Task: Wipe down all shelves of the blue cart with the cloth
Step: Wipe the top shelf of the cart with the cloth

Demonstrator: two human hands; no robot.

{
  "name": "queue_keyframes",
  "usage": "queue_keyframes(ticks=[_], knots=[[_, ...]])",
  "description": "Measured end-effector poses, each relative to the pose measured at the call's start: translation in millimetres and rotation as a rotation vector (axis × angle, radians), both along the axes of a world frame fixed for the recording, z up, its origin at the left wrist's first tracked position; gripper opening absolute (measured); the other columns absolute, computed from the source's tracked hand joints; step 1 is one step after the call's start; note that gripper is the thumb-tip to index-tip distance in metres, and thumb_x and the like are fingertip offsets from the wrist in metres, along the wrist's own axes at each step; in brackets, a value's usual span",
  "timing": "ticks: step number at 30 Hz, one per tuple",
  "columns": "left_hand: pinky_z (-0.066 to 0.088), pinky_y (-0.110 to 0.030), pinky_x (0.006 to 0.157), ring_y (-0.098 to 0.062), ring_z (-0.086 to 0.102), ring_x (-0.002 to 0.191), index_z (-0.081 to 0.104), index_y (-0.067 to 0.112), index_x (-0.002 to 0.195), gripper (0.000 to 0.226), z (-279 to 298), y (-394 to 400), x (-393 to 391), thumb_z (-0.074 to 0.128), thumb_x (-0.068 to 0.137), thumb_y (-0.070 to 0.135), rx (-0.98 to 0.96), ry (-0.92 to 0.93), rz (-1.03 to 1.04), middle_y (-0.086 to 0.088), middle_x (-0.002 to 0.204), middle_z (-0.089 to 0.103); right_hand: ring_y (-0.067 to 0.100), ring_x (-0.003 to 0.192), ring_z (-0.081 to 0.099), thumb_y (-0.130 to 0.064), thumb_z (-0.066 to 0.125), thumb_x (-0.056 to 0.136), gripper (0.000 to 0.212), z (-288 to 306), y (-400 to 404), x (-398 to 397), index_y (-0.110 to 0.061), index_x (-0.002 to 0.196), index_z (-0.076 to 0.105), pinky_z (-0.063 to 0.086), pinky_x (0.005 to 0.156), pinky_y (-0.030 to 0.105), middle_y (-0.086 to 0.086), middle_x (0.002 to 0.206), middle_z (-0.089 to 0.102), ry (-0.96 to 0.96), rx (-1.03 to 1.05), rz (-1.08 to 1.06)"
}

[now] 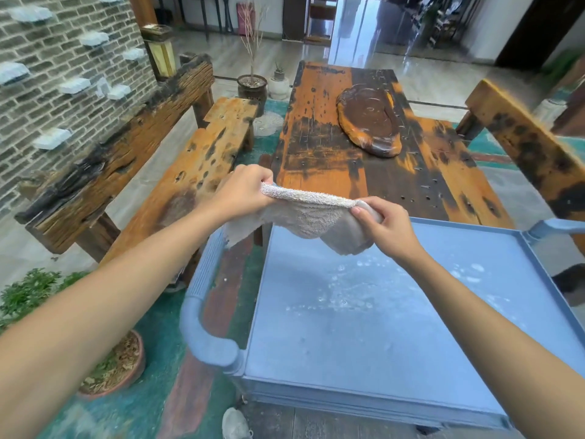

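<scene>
Hands hold a pale terry cloth (311,217) stretched in the air above the far edge of a blue cart (395,312). At far left, a weathered wooden bench (196,160) stands against a grey brick wall, with a potted plant (104,359) on the floor below. Moving right, the left hand (243,193) is closed, pinching the cloth's left corner between thumb and fingers. The cloth's upper edge runs taut to the right hand (384,224), also closed, gripping a bunched corner. The rest of the cloth sags between them, not touching the cart. Pulling it wide like this probably serves to open or refold it before wiping. Below lies the cart's top shelf (364,337), a flat blue tray with a raised rim, marked with whitish spots and smears near its middle, so it appears not yet wiped. Beyond it stands an orange-and-black wooden tabletop (319,137) carrying a dark wooden slab (368,118). No brands, labels or writing are readable anywhere.
</scene>
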State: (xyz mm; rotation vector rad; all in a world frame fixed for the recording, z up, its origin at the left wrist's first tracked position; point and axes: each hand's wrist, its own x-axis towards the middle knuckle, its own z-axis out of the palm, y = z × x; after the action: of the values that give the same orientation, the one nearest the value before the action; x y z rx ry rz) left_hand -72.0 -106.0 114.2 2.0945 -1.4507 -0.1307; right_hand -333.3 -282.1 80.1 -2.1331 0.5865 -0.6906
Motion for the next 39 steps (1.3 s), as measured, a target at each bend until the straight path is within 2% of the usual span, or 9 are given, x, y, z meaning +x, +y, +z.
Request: queue_keyframes(ticks=[5, 8, 14, 22, 26, 29, 32, 35, 39], knots=[[0.022, -0.034, 0.054, -0.022, 0.038, 0.056, 0.032, 0.019, 0.056, 0.051, -13, -11, -58, 0.077, 0.078, 0.031, 0.093, -0.003, -0.026, 0.000, 0.053, 0.036, 0.005, 0.094, 0.069, -0.030, 0.066, 0.097, 0.011, -11, -4, -64, -0.026, 0.100, 0.076, 0.050, 0.076, 0.020, -0.014, 0.096, 0.076, 0.059, 0.057, -0.019], [0.017, -0.037, 0.056, -0.024, 0.030, 0.056, 0.024, 0.020, 0.059, 0.064, -37, 0, -92, 0.079, 0.075, 0.049, 0.224, -0.039, -0.089, -0.003, 0.056, 0.028, 0.006, 0.089, 0.069, -0.033, 0.066, 0.097, 0.011, -33, 4, -104, -0.028, 0.098, 0.076, 0.050, 0.070, 0.017, -0.012, 0.094, 0.076, 0.149, 0.114, 0.013], [0.019, -0.038, 0.056, -0.020, 0.032, 0.059, 0.037, 0.016, 0.063, 0.058, -92, 37, -140, 0.082, 0.069, 0.053, 0.488, -0.005, -0.187, -0.003, 0.059, 0.035, 0.006, 0.080, 0.063, -0.035, 0.063, 0.099, 0.018, -86, 28, -162, -0.024, 0.092, 0.075, 0.051, 0.070, 0.029, -0.002, 0.092, 0.074, 0.327, 0.222, 0.182], [0.043, -0.031, 0.080, -0.018, 0.058, 0.100, 0.059, 0.015, 0.103, 0.037, -142, 71, -142, 0.081, 0.078, 0.031, 0.590, 0.182, -0.051, -0.001, 0.108, 0.063, 0.019, 0.089, 0.068, -0.031, 0.067, 0.097, 0.010, -136, 42, -159, -0.024, 0.102, 0.072, 0.052, 0.079, 0.031, -0.003, 0.094, 0.075, 0.415, 0.270, 0.042], [0.051, -0.042, 0.082, -0.025, 0.061, 0.098, 0.056, 0.022, 0.104, 0.020, -157, 78, -135, 0.059, 0.088, 0.011, 0.657, 0.150, 0.062, -0.007, 0.113, 0.062, 0.029, 0.119, 0.060, -0.015, 0.056, 0.095, 0.035, -156, 44, -140, -0.016, 0.129, 0.062, 0.047, 0.095, 0.035, 0.009, 0.125, 0.067, 0.646, 0.093, -0.055], [0.048, -0.038, 0.084, -0.024, 0.055, 0.107, 0.057, 0.023, 0.106, 0.022, -167, 86, -132, 0.057, 0.087, 0.014, 0.682, 0.090, 0.083, -0.003, 0.109, 0.058, 0.031, 0.138, 0.042, -0.017, 0.053, 0.093, 0.050, -167, 54, -133, -0.022, 0.143, 0.052, 0.043, 0.106, 0.041, 0.007, 0.147, 0.048, 0.739, -0.194, -0.015], [0.040, -0.036, 0.086, -0.028, 0.044, 0.115, 0.054, 0.021, 0.116, 0.025, -178, 90, -129, 0.052, 0.092, 0.026, 0.648, 0.144, 0.161, -0.003, 0.108, 0.046, 0.028, 0.149, 0.033, -0.026, 0.053, 0.099, 0.047, -177, 65, -118, -0.032, 0.146, 0.050, 0.037, 0.112, 0.046, 0.003, 0.160, 0.037, 0.610, -0.419, 0.211], [0.036, -0.042, 0.100, -0.032, 0.037, 0.126, 0.044, 0.016, 0.132, 0.040, -179, 81, -128, 0.046, 0.098, 0.038, 0.623, 0.217, 0.247, -0.012, 0.131, 0.038, 0.023, 0.156, 0.016, -0.043, 0.037, 0.107, 0.046, -185, 74, -102, -0.045, 0.153, 0.034, 0.023, 0.120, 0.044, -0.005, 0.168, 0.020, 0.588, -0.626, 0.505], [0.034, -0.045, 0.107, -0.034, 0.039, 0.131, 0.038, 0.011, 0.138, 0.050, -187, 61, -120, 0.041, 0.100, 0.044, 0.572, 0.336, 0.356, -0.014, 0.140, 0.032, 0.015, 0.158, -0.004, -0.045, 0.020, 0.109, 0.049, -205, 88, -90, -0.055, 0.156, 0.011, 0.004, 0.127, 0.043, -0.013, 0.170, 0.002, 0.616, -0.678, 0.686]])
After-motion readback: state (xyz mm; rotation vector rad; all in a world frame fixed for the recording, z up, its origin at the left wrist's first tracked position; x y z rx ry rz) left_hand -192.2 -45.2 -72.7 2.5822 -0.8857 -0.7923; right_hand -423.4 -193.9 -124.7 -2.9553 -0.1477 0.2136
